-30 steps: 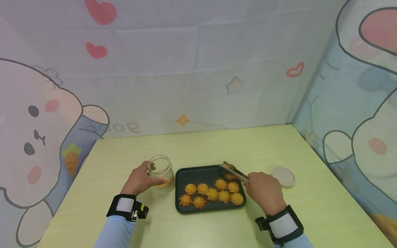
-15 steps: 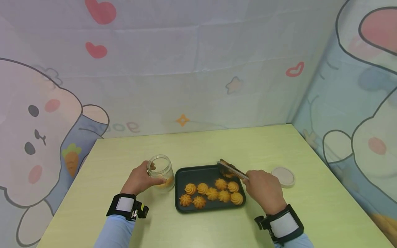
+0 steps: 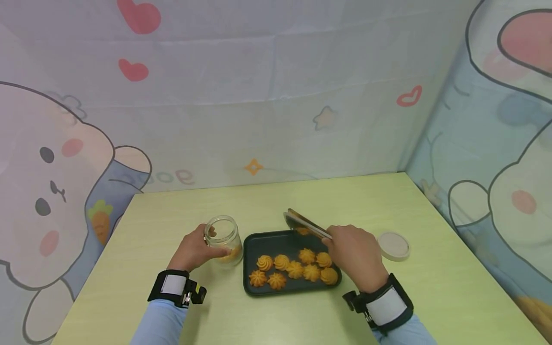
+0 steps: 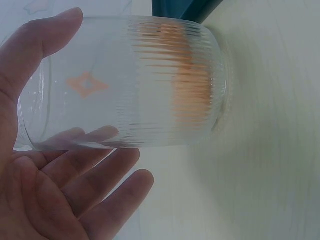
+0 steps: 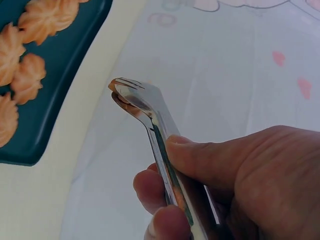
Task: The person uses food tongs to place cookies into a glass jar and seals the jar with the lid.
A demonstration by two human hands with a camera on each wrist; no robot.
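My left hand (image 3: pixel 196 249) holds a clear glass jar (image 3: pixel 224 235) upright on the table, left of the tray. In the left wrist view the thumb and fingers wrap round the jar (image 4: pixel 125 50), and orange-brown cookies (image 4: pixel 192 95) show through its ribbed lower wall. My right hand (image 3: pixel 355 256) grips metal tongs (image 3: pixel 307 223), squeezed nearly together, over the tray's back edge. A swirled cookie (image 3: pixel 303 231) is pinched at their tips, mostly hidden by them; an orange-brown edge of it shows between the tips in the right wrist view. Several golden piped cookies (image 3: pixel 295 270) lie on the dark tray (image 3: pixel 267 244).
A round white lid (image 3: pixel 394 245) lies on the table (image 3: pixel 228 316), right of the tray and near my right hand. The jar stands close to the tray's left edge. A printed cloth (image 3: pixel 276 143) hangs behind the table.
My right hand has lifted the tongs with the cookie from the tray's back right corner and moved them leftward. The left hand and jar have stayed still.
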